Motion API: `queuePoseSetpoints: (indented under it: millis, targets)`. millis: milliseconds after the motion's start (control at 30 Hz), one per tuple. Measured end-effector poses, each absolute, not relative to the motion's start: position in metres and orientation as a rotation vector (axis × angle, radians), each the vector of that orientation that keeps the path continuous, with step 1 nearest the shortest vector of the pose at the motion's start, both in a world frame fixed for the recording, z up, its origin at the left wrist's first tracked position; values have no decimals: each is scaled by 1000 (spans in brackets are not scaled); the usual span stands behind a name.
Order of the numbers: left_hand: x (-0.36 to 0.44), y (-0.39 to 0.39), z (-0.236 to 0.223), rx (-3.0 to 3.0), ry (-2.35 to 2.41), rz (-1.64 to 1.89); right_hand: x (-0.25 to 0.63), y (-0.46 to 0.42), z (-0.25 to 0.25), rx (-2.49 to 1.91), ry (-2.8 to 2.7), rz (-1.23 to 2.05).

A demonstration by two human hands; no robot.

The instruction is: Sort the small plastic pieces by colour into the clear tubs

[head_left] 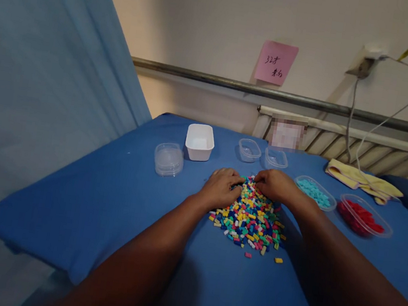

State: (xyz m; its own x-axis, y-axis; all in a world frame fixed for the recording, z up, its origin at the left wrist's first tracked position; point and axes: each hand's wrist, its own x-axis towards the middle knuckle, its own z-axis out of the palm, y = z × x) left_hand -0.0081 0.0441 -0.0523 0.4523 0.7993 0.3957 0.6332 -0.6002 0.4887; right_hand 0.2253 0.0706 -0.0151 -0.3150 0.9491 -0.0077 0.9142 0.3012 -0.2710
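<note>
Pile of small mixed-colour bricks (251,223) sits on a blue-covered surface (117,201), between the 2 forearms: yellow, pink, green, white, dark blue. 2 bricks lie apart on the near side, 1 pink brick (248,255) and 1 yellow brick (278,260). Left hand (223,188) rests palm down at the pile's far left edge, fingers reaching over it, thumb held away from them. Right hand (272,184) is at the far right edge, fingers curled down among the bricks; cannot tell whether they pinch any. Beyond the hands, 2 clear tubs stand side by side, the left tub (249,158) and the right tub (276,166). Farther left, a white tub (199,154), with a stack of clear plastic containers (168,160) just beside it. Right of the right forearm, turquoise pieces (313,192) fill 1 clear container and red pieces (362,216) another. Behind these, a folded yellow cloth (343,175). At the back, a metal rail (214,79) crosses the wall below a handwritten pink note (276,63); a pale cable (352,108) hangs at right. Blue curtain (48,75) along the left.
</note>
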Motion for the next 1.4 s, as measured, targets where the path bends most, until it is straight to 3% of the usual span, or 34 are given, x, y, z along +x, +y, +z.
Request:
queuePoseSetpoints:
  millis: [167, 300, 533, 667, 1400]
  targets:
    - [-8, 45, -52, 2477, 1215, 885, 216, 70, -15, -1761, -2402, 356]
    - [-12, 47, -52, 2276, 1164, 1115, 218, 59, -18, -1669, -2345, 445]
    - [2, 28, -37, 1659, 1002, 1249, 231, 9, -33, -1092, -1339, 1359]
    - [21, 2, -24, 1424, 800, 1123, 226, -9, -37, -819, -1067, 1576]
    - [11, 0, -18, 1127, 834, 1106, 213, -12, -45, -742, -1051, 1407]
